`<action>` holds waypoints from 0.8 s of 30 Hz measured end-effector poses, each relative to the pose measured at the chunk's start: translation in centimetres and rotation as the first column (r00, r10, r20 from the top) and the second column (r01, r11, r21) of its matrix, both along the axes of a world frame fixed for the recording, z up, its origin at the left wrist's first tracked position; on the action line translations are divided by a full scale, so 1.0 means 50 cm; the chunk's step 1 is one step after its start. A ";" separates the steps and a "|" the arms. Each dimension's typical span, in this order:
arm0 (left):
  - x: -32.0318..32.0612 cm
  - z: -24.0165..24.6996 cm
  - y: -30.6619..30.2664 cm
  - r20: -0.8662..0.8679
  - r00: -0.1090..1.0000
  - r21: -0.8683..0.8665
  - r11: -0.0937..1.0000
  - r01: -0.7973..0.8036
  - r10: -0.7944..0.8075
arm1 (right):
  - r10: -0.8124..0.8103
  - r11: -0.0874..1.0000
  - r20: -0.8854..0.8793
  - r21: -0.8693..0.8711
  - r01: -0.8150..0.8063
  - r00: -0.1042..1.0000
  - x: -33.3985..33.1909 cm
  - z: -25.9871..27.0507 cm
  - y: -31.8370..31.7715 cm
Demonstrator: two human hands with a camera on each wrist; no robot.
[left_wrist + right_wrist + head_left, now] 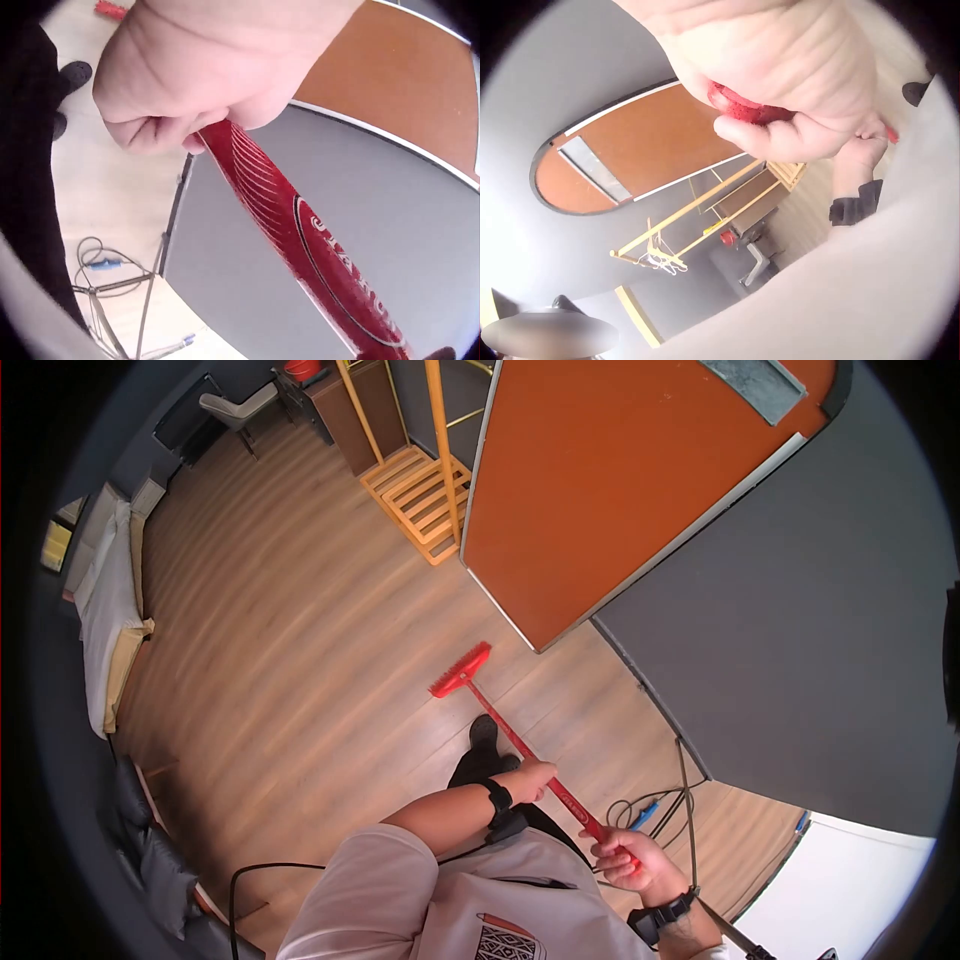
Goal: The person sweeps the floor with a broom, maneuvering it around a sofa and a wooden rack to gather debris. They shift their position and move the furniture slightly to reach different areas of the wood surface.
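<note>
A red long-handled floor brush (460,672) slants across the head view, its wide bristled head low over the wooden floor ahead of a dark shoe (484,732). My left hand (535,780) grips the handle around its middle, fingers wrapped round the shaft. Higher up, near the handle's end, my right hand (625,858) holds it with curled fingers. In the left wrist view the red handle (285,217), with pale lettering, runs out below the left fist. The rounded handle end (739,103) shows between thumb and palm in the right wrist view.
An orange-brown panel (600,490) with a pale edge and a grey wall (790,620) stand ahead and right. Beyond the brush is a slatted wooden rack (415,500). Cables and a blue connector (645,815) lie on the right. A bed (105,620) stands far left.
</note>
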State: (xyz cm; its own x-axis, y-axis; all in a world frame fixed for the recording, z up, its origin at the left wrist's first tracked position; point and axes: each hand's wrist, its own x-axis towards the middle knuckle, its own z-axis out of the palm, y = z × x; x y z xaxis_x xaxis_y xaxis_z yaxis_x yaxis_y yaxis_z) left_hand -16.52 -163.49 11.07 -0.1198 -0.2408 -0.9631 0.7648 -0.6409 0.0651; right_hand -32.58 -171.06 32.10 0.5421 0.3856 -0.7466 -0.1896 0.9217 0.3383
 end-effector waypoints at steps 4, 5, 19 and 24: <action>0.054 -0.129 -0.011 0.116 0.993 -0.015 1.000 0.019 -0.017 | -0.057 0.998 -0.034 0.024 0.058 0.998 0.055 -0.089 0.000; 0.050 -0.182 -0.010 0.111 0.994 -0.012 1.000 0.022 -0.020 | -0.059 0.998 -0.039 0.027 0.060 0.997 0.062 -0.095 0.007; -0.011 0.007 -0.102 -0.024 0.922 -0.053 0.922 0.384 -0.386 | -0.119 0.992 -0.168 -0.066 0.110 0.979 0.039 0.059 -0.024; -0.009 -0.030 -0.104 -0.071 0.958 0.011 0.960 0.281 -0.279 | -0.047 0.992 -0.162 -0.120 0.028 0.986 0.048 0.041 -0.030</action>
State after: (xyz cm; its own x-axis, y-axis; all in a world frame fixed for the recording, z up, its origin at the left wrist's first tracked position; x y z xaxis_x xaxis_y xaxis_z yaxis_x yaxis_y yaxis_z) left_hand -16.95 -168.70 9.57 -0.2447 -0.1681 -0.9549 0.5566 -0.8307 0.0036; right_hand -30.20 -172.55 34.16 0.4210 0.2724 -0.8652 -0.1052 0.9621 0.2518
